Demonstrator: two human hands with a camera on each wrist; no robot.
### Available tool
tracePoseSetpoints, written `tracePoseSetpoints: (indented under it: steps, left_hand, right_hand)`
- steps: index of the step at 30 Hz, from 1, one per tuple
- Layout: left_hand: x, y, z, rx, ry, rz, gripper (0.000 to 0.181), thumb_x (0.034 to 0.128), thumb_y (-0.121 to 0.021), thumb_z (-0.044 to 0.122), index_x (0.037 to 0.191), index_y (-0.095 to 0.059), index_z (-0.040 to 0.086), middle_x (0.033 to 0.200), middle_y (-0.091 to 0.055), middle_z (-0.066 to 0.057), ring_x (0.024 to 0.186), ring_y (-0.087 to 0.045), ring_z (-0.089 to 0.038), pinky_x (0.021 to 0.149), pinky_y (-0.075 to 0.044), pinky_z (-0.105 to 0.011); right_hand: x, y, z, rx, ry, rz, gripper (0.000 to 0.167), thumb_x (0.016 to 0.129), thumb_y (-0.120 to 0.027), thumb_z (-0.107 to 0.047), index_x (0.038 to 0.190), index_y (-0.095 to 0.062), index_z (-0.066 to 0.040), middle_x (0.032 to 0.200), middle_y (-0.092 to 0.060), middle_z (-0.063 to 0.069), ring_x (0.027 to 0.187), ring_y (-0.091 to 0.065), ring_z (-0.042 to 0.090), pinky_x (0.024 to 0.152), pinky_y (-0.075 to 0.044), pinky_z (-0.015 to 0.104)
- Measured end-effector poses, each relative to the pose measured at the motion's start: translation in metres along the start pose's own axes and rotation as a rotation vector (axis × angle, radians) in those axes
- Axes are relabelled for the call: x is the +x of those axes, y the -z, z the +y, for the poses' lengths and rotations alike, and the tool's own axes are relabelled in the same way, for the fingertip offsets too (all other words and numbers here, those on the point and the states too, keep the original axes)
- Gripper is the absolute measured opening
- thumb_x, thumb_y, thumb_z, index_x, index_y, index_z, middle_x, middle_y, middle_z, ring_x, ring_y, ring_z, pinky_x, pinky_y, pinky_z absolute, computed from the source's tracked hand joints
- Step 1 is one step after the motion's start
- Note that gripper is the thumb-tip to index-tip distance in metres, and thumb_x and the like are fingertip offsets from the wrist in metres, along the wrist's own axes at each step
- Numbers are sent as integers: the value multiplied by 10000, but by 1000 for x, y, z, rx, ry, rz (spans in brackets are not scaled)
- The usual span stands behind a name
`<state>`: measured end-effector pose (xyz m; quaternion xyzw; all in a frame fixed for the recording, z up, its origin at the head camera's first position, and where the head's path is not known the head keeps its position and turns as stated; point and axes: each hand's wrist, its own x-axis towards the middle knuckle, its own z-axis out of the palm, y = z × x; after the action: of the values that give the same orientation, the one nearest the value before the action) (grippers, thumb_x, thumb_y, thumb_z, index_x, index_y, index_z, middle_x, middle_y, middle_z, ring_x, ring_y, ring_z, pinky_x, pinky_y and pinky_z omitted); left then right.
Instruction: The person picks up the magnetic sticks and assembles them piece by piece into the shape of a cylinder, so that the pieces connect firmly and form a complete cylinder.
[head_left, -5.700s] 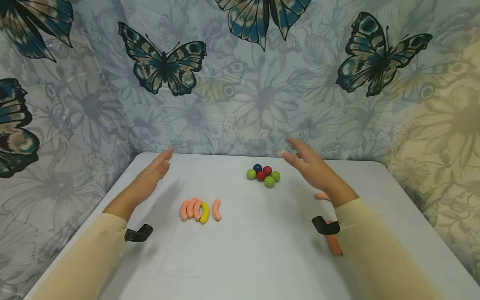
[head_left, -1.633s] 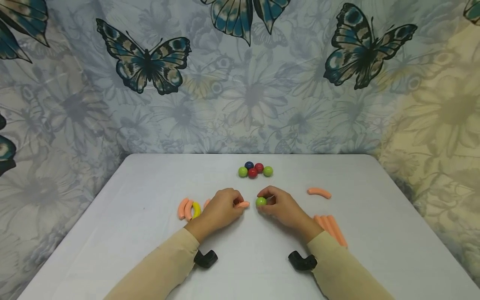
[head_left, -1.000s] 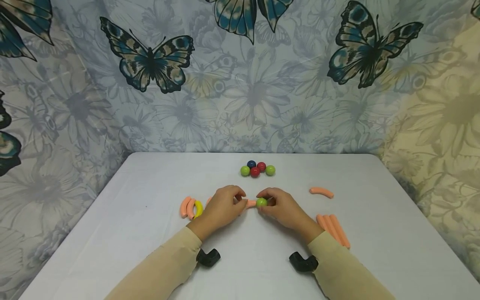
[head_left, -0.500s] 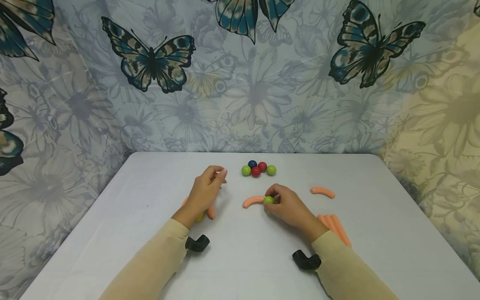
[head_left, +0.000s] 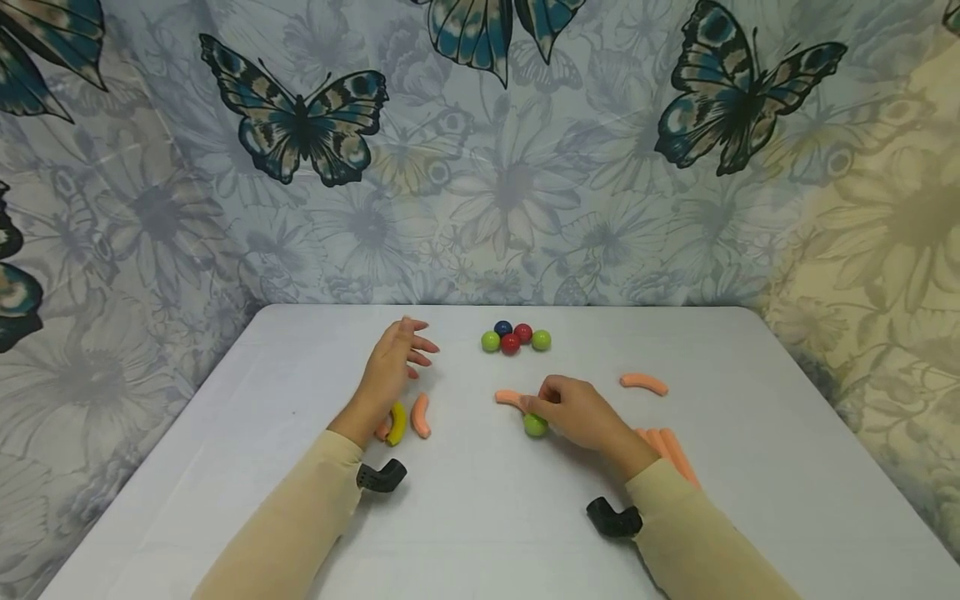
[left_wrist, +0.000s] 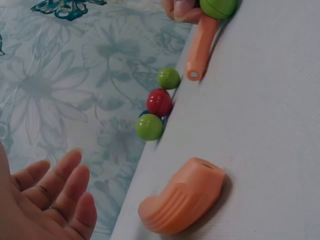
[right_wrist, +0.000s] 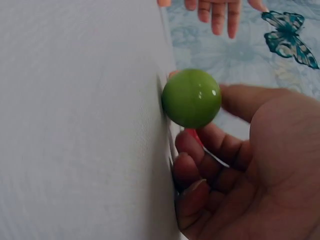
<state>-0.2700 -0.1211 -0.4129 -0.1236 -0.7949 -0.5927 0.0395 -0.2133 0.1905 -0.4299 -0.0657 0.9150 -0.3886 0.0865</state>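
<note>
My right hand (head_left: 581,412) pinches a shiny green ball (right_wrist: 191,98) between thumb and curled fingers, low over the white table. Against this ball lies one end of a curved salmon rod (head_left: 507,397); in the left wrist view a metal dot shows in the rod's far end. The thumb hides their join in the head view. My left hand (head_left: 386,367) is raised with spread fingers, holding nothing. Below and beside it lie a yellow curved rod (head_left: 397,423) and a salmon curved rod (head_left: 421,416). Another salmon rod (head_left: 382,429) is mostly hidden behind the left wrist.
Green, red and blue balls (head_left: 510,344) cluster near the table's back edge. A lone curved rod (head_left: 643,383) lies at the right. Several straight salmon rods (head_left: 678,458) sit partly behind my right forearm. Butterfly-patterned cloth (head_left: 517,192) rises behind the white table (head_left: 480,533).
My left hand has let go of the salmon rod and moved left, its fingers spreading. The ball in my right hand has swung nearer to me, with the rod against it.
</note>
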Motion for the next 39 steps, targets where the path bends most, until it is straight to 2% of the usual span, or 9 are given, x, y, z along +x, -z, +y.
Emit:
tracePoseSetpoints:
  steps: [6, 11, 19, 22, 30, 35, 39]
  left_hand:
    - [4, 3, 2, -5, 21, -4, 715, 1152, -238, 644, 1478, -561, 97, 1204, -738, -122, 1029, -670, -342, 844, -532, -458]
    - [11, 3, 4, -19, 38, -12, 771, 1133, -246, 688, 1492, -554, 79, 1212, -741, -111, 1023, -671, -329, 835, -540, -429]
    - [28, -4, 12, -87, 39, -56, 838, 1112, -243, 728, 1524, -556, 68, 1299, -732, -130, 1109, -664, -345, 836, -551, -447]
    - [35, -10, 13, -109, 45, -74, 828, 1118, -270, 717, 1529, -556, 56, 1338, -718, -130, 1154, -654, -351, 851, -552, -454]
    - [51, -39, 9, -160, 154, -81, 764, 1145, -278, 662, 1502, -607, 71, 1384, -699, -96, 1209, -645, -336, 820, -560, -409]
    - [61, -56, -1, -82, 168, -69, 629, 1174, -369, 548, 1484, -622, 63, 1383, -684, -106, 1190, -649, -334, 782, -566, -389]
    - [65, -65, -7, -46, 188, -60, 624, 1151, -411, 589, 1446, -658, 98, 1384, -672, -98, 1170, -645, -319, 767, -559, -392]
  right_hand:
    - [8, -7, 1, 144, 3, 48, 253, 1019, -801, -338, 1036, -681, -116, 948, -653, 50, 872, -574, 232, 708, -482, 357]
    - [12, -10, 1, 262, -33, 22, 282, 990, -830, -251, 1145, -678, -71, 1018, -669, 94, 717, -620, 240, 624, -533, 336]
    - [13, -8, 0, 276, -33, 4, 271, 982, -807, -183, 1203, -692, -74, 1030, -654, 92, 694, -617, 230, 613, -513, 344]
    - [13, -8, 0, 274, -43, 11, 275, 983, -796, -165, 1220, -690, -74, 1056, -641, 95, 704, -614, 229, 625, -519, 347]
    - [13, -6, 4, 263, -76, 38, 286, 991, -786, -160, 1244, -682, -79, 1118, -631, 101, 731, -606, 227, 629, -531, 328]
    - [13, -6, 8, 279, -84, 54, 274, 984, -792, -152, 1227, -685, -85, 1109, -622, 100, 685, -599, 229, 596, -508, 324]
    - [12, -8, 9, 294, -82, 55, 275, 981, -796, -165, 1216, -684, -77, 1081, -621, 99, 701, -595, 225, 614, -521, 331]
